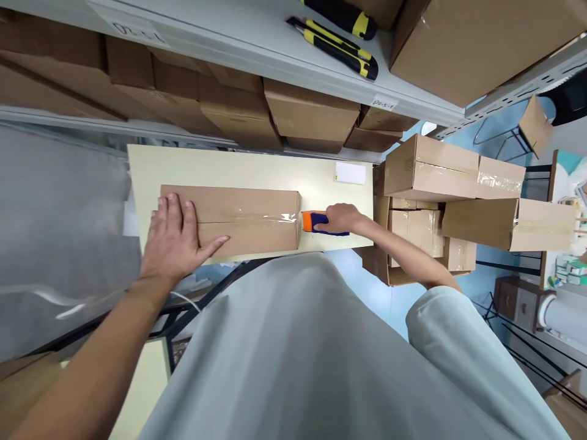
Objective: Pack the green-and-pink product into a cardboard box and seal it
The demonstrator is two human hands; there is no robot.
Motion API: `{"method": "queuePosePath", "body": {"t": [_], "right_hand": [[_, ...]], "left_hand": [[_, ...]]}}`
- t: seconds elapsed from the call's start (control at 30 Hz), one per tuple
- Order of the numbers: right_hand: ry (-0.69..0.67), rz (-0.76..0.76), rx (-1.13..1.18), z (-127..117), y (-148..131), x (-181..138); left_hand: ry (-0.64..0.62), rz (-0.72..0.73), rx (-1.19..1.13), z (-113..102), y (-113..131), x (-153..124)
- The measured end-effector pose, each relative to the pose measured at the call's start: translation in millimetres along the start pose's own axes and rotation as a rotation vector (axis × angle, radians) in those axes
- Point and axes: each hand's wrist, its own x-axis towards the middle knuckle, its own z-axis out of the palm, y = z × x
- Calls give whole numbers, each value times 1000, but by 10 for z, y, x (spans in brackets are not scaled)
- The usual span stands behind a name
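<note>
A long closed cardboard box (250,205) lies on the pale tabletop, with clear tape along its middle seam and shiny tape at its right end. My left hand (172,235) rests flat on the left end of the box, fingers spread and thumb pointing right. At the other end, my right hand (342,219) is wrapped round an orange and dark blue tape dispenser (313,221). The orange front of the dispenser is close to the box's right end; whether it touches cannot be made out. My right fingers cover part of the handle.
A small white label pad or card (350,173) lies on the table (220,164) behind the dispenser. Above runs a metal shelf (257,49) with a yellow-black utility knife (339,49) and boxes. Stacked cartons (444,168) stand right of the table. Grey sheeting (59,232) hangs left.
</note>
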Motion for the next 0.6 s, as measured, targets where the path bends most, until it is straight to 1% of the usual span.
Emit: {"method": "queuePosePath", "body": {"t": [0.13, 0.27, 0.33, 0.47, 0.53, 0.6], "right_hand": [[69, 96, 85, 174, -222, -103], [146, 229, 164, 368, -400, -224], [185, 288, 181, 453, -495, -234], [233, 411, 129, 552, -696, -126], [251, 471, 93, 567, -777, -82], [276, 510, 77, 562, -830, -102]], "left_hand": [[15, 14, 11, -8, 3, -19], [26, 30, -10, -17, 2, -28], [24, 41, -13, -30, 9, -32], [36, 71, -66, -52, -25, -46], [45, 81, -106, -44, -75, -59], [73, 96, -130, -9, -117, -70]]}}
